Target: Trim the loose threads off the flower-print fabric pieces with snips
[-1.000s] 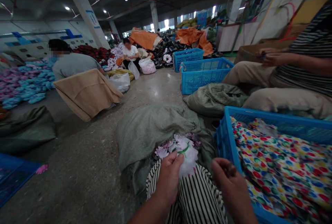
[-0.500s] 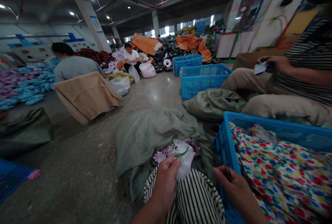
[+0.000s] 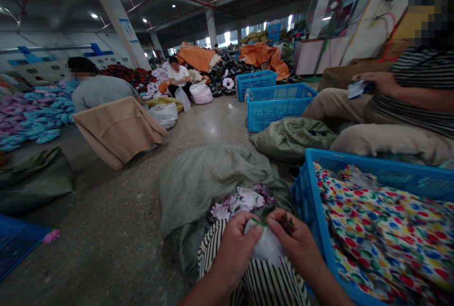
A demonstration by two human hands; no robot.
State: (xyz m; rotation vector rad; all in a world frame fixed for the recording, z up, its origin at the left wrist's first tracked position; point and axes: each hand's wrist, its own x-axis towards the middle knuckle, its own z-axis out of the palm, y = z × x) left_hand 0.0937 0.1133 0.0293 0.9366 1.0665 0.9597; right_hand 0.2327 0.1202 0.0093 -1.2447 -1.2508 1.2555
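On the factory floor [image 3: 106, 230] beside a blue crate [image 3: 312, 173], our grip is closed on both sides: left hand [image 3: 236, 251] around white fabric [image 3: 266, 244], right hand [image 3: 296, 240] pinching a dark tuft [image 3: 287, 223] against it.

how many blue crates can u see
4: a blue crate holding dotted fabric by the right hand, another ahead, a third behind it, a probable fourth cut off lower left; more may be hidden
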